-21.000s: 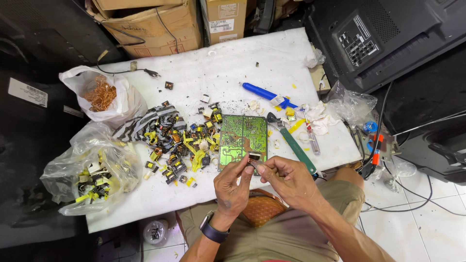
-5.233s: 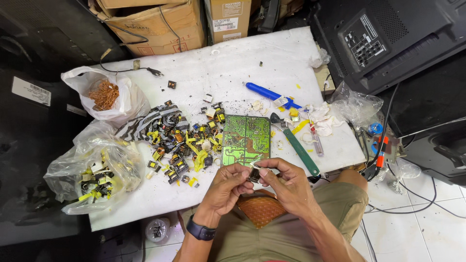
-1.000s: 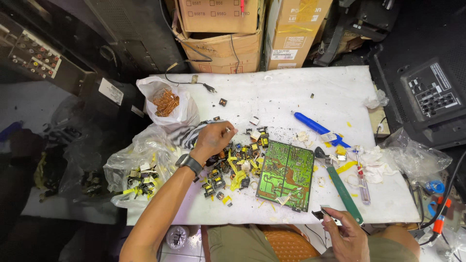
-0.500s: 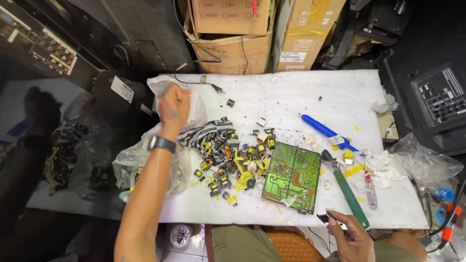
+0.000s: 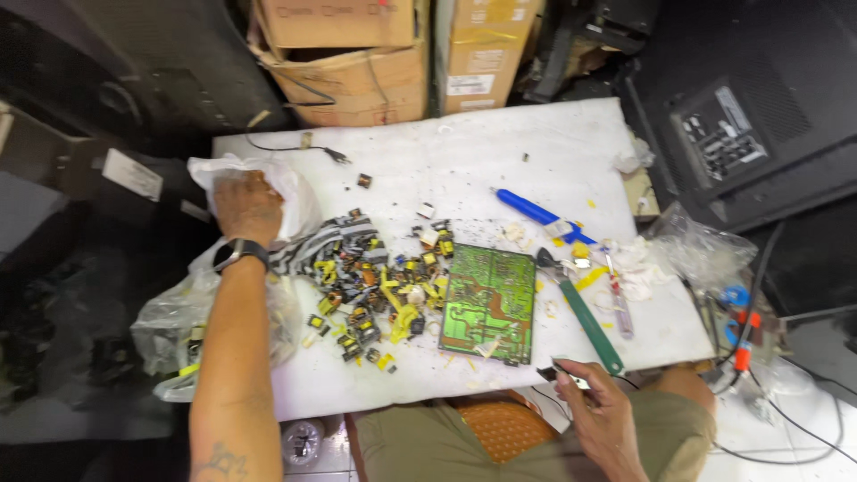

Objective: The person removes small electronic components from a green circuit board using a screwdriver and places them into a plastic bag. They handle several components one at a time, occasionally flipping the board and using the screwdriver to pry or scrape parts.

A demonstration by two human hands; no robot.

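My left hand (image 5: 246, 207) reaches far left and rests at the mouth of a clear plastic bag (image 5: 293, 192) on the white table (image 5: 464, 161); I cannot tell whether the fingers hold anything. My right hand (image 5: 596, 406) sits low at the table's front edge, closed on small metal pliers (image 5: 561, 376). A green circuit board (image 5: 489, 303) lies flat in front of me. To its left spreads a pile of small black and yellow electronic parts (image 5: 366, 286).
A blue-handled tool (image 5: 534, 211) and a green-handled tool (image 5: 585, 317) lie right of the board. Another clear bag of parts (image 5: 178, 330) hangs at the table's left front. Cardboard boxes (image 5: 357, 54) stand behind. Black television casings (image 5: 759, 116) and cables crowd the right.
My left hand has moved from the pile of parts up and left to the plastic bag. My right hand has stayed at the front edge with the pliers.
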